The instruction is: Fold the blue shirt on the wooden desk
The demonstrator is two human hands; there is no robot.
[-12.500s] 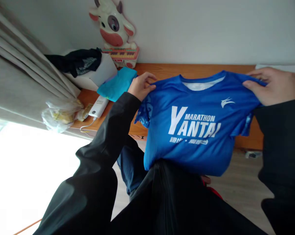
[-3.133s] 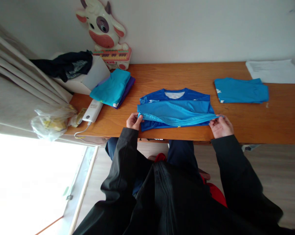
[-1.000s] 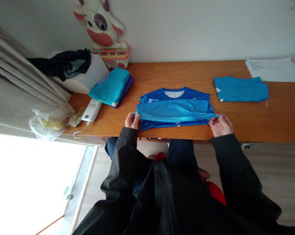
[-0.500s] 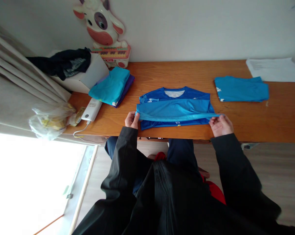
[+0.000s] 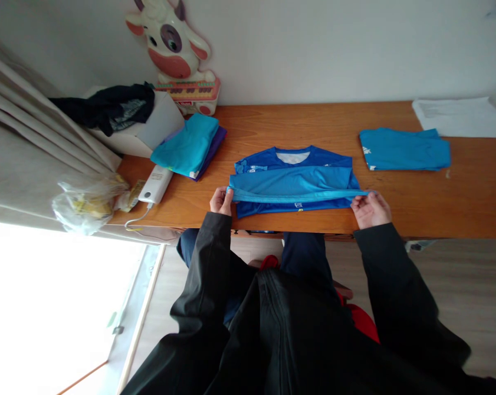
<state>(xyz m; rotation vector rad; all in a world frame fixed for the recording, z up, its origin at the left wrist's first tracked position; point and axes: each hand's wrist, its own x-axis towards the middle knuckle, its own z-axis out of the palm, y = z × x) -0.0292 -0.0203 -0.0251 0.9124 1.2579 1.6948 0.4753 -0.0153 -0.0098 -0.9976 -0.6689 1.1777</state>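
Observation:
A blue T-shirt lies on the wooden desk, its neckline towards the wall and its lighter blue lower part folded up across the darker chest. My left hand pinches the left end of the light blue folded edge. At the right end of the same edge, my right hand has its thumb and fingers closed on the cloth. The edge is stretched straight between both hands, and a strip of dark blue shirt shows below it.
Folded turquoise and purple clothes lie at the left, near a white box with dark cloth on it. A white device with a cable stands by a plastic bag. Folded blue clothing and papers are at the right.
Both hands keep hold of the T-shirt's folded edge, which has hardly moved. The whole view has shifted very slightly.

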